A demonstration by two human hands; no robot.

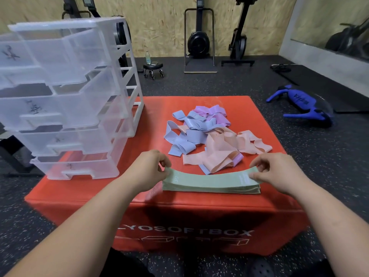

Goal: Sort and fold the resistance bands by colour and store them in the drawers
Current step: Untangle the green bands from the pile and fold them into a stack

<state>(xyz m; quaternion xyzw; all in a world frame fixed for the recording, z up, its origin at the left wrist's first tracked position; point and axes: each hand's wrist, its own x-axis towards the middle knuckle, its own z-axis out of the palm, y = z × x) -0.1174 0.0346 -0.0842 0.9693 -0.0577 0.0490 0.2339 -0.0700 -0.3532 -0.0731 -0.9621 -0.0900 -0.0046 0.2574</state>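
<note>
We face a red soft box (159,206) on a speckled gym floor (219,82), with a chipboard wall (159,23) behind it.
At the box's near edge lies the stack of green bands (211,182); our left hand (147,168) and right hand (277,172) each pinch one end with curled fingers. Loose bands (207,136) are heaped mid-box, and the drawer unit (65,96) stands on its left side.

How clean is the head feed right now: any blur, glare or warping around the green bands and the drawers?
Head view: even light, soft shadows, no glare; wide-angle warping tilts the drawer unit at the left; the left hand and right hand pinching the ends of the green stack look slightly soft; drawer markings and the bands' print are too blurred to read.
</note>
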